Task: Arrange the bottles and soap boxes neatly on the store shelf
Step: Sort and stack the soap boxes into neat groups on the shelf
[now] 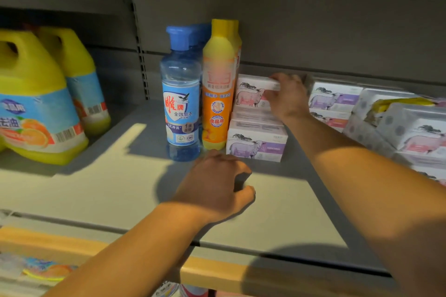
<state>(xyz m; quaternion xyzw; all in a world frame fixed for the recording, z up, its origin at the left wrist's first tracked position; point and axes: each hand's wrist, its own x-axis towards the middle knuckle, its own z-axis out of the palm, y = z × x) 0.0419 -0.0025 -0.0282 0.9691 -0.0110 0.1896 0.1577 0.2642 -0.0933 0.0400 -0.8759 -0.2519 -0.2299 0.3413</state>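
A clear blue-capped bottle (181,101) and a yellow-orange bottle (218,89) stand upright side by side on the grey shelf (120,188), with more bottles hidden behind them. Right of them sit white soap boxes printed with a sheep: a purple one (255,143) in front and a pink one (253,93) stacked at the back. My right hand (288,96) grips the right end of the pink box. My left hand (217,185) hovers over the shelf in front of the bottles, fingers curled, holding nothing.
Two large yellow jugs (36,103) stand at the left. More sheep soap boxes (334,99) and wrapped packs (410,128) crowd the right end. A slotted upright (138,38) divides the back wall. A wooden price rail (217,275) runs along the shelf front.
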